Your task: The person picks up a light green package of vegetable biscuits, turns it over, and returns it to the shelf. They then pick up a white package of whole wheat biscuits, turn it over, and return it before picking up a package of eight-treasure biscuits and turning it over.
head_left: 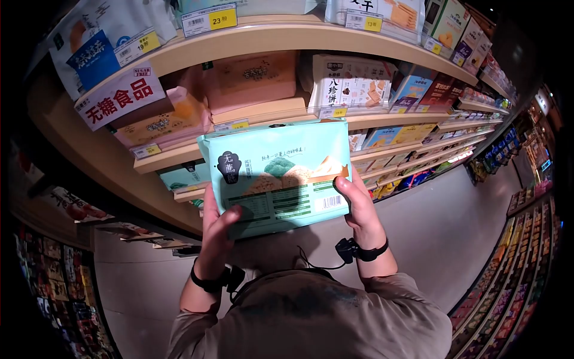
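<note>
A mint-green snack package [281,158] with a dark label, pictures of biscuit-like food and a barcode is held up in front of the shelves. My left hand [216,221] grips its lower left side, thumb on the front. At the lower right side, my right hand [357,200] grips it with the thumb near the barcode; the other fingers are mostly behind the package. Both wrists wear black bands with small devices. Behind the package, a similar mint-green pack [184,175] lies on a lower shelf.
Curved wooden shelves [263,30] with price tags rise in front, holding pink packs [254,81], a white biscuit pack [351,84] and boxes. A red-lettered sign [119,96] hangs at the left. Grey floor [430,221] lies below, with more stocked shelves [508,281] at the right.
</note>
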A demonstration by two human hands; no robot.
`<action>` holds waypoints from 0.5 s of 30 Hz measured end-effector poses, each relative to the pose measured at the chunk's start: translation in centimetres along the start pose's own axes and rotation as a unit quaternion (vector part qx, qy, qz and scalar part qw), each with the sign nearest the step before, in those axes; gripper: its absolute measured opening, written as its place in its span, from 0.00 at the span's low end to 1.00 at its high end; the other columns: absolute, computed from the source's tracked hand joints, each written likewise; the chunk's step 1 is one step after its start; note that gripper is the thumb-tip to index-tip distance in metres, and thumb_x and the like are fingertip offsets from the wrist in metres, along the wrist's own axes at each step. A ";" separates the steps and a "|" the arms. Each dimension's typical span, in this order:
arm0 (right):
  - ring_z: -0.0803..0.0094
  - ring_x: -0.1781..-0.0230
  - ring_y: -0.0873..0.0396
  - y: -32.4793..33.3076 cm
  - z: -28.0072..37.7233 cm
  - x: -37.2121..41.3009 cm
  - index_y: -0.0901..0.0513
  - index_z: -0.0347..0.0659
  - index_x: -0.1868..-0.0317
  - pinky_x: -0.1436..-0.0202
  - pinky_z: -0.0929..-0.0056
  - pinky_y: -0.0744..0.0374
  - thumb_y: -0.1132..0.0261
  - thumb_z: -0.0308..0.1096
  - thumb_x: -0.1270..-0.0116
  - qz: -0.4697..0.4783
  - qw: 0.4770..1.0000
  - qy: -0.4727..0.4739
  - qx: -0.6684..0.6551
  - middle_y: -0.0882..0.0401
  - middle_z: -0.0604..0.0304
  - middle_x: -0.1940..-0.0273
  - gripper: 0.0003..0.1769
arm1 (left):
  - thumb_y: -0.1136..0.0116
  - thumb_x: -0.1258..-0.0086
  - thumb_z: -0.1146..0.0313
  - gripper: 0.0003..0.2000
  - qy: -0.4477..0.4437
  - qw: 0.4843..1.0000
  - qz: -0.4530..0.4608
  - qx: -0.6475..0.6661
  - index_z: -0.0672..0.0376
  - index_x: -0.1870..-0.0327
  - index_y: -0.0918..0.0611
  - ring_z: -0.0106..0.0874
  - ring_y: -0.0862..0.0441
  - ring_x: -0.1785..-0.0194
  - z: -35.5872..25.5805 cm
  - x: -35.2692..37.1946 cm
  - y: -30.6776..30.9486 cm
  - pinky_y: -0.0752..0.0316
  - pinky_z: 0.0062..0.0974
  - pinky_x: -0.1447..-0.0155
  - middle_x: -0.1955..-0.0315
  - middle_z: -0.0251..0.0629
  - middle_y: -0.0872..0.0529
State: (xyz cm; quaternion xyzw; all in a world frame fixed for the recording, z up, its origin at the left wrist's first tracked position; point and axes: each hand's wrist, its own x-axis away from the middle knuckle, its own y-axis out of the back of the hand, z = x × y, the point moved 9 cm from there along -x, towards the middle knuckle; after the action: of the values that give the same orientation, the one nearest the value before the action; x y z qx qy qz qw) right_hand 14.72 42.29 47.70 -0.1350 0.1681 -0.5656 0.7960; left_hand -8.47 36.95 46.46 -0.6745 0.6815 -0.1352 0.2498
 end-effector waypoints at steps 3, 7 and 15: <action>0.66 0.35 0.34 -0.2 0.1 0.0 0.46 0.32 0.28 0.33 0.68 0.35 0.39 0.39 0.34 0.001 1.000 0.002 0.002 0.34 0.50 0.35 0.39 | 0.41 0.42 0.65 0.36 0.002 1.000 0.000 -0.008 0.60 0.31 0.41 0.32 0.29 0.39 0.0 0.1 0.1 0.35 0.30 0.35 0.41 0.41 0.28; 0.66 0.35 0.34 -0.3 0.2 -0.1 0.46 0.32 0.28 0.33 0.68 0.36 0.39 0.38 0.34 0.008 1.000 0.004 0.002 0.34 0.50 0.34 0.39 | 0.40 0.42 0.63 0.37 0.004 1.000 -0.010 -0.019 0.60 0.31 0.41 0.33 0.30 0.39 -0.3 0.2 -0.2 0.35 0.31 0.35 0.41 0.41 0.28; 0.66 0.35 0.34 -0.2 0.2 -0.5 0.45 0.32 0.29 0.33 0.68 0.35 0.40 0.38 0.33 0.010 1.000 0.001 0.004 0.34 0.49 0.35 0.38 | 0.39 0.43 0.62 0.36 -0.014 0.999 -0.009 -0.037 0.60 0.32 0.39 0.32 0.29 0.39 -0.8 0.0 0.0 0.35 0.31 0.35 0.42 0.41 0.27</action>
State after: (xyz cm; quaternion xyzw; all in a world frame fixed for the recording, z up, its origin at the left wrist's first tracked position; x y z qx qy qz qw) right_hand 14.46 42.65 48.00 -0.1300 0.1680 -0.5587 0.8017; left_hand -8.88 36.81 47.10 -0.6911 0.6765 -0.1026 0.2326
